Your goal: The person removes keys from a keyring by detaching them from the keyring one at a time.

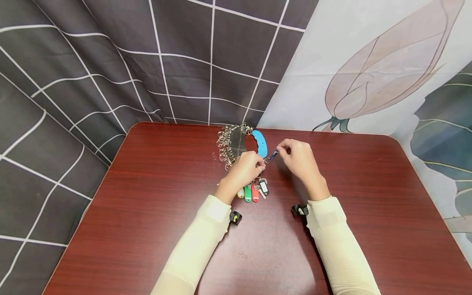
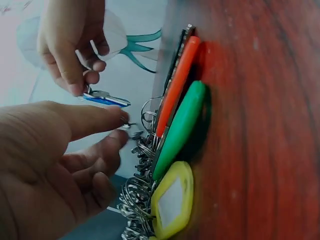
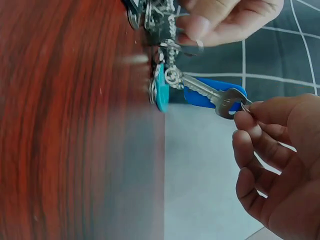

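So here's what I've got on the feeds. My right hand (image 1: 300, 157) is pinching the bow end of a silver key (image 3: 210, 94) between thumb and fingertips, holding it up off the table (image 1: 368, 196). A blue tag (image 3: 215, 92) sits right behind the key, so it looks like they go together. The key's tip points toward my left hand, and seems to be caught in a ring (image 3: 173, 76) there. I reckon holding it out like that keeps it apart from the rest of the bunch so it can be worked on its own.

My left hand (image 1: 245, 168) is closed on the bunch's metal rings (image 2: 137, 132), thumb and forefinger pinched together just across from the key. That looks like the steadying hand, keeping things from sliding around.

Under that hand's wrist, three tags lie side by side on the table: yellow tag (image 2: 172, 200), green tag (image 2: 182, 127) and orange tag (image 2: 177, 85), with a dark one at the end. Beyond its knuckles there's a big pile of spare rings (image 1: 225, 147) and a light-blue plastic piece (image 1: 260, 143), touching the pile.

Containers: none that I can see; everything's loose on the table.
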{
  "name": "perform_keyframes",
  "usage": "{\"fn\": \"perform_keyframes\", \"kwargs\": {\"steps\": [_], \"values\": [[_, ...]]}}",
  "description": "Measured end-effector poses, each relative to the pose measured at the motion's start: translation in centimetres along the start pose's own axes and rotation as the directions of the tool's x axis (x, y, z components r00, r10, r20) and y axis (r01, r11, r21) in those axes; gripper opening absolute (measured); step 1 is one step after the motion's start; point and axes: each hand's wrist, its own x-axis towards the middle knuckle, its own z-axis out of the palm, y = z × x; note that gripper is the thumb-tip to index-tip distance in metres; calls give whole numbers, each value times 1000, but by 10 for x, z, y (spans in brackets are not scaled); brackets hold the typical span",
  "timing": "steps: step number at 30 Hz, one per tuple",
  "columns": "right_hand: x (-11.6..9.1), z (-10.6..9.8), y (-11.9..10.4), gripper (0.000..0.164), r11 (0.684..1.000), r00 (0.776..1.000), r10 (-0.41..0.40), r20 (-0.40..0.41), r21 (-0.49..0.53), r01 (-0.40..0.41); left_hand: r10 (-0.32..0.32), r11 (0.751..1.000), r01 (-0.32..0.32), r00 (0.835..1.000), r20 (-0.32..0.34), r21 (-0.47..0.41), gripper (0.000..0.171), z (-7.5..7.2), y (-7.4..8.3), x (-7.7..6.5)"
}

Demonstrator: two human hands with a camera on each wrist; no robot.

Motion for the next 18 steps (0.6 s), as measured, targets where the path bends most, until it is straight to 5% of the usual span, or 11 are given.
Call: {"fn": "perform_keyframes", "kwargs": {"steps": [7, 14, 18], "values": [[1, -4, 7, 10, 1000, 1000, 18, 9, 0, -18, 44, 966, -61, 996, 71, 251, 14, 6, 8, 5], [-1, -7, 12, 10, 999, 998, 40, 39, -8, -40, 74, 931, -107, 992, 105, 349, 12, 9, 15, 11], [-1, -7, 15, 11, 999, 998, 41, 45, -7, -41, 58, 932, -92, 993, 105, 351, 7, 10, 15, 14]]}}
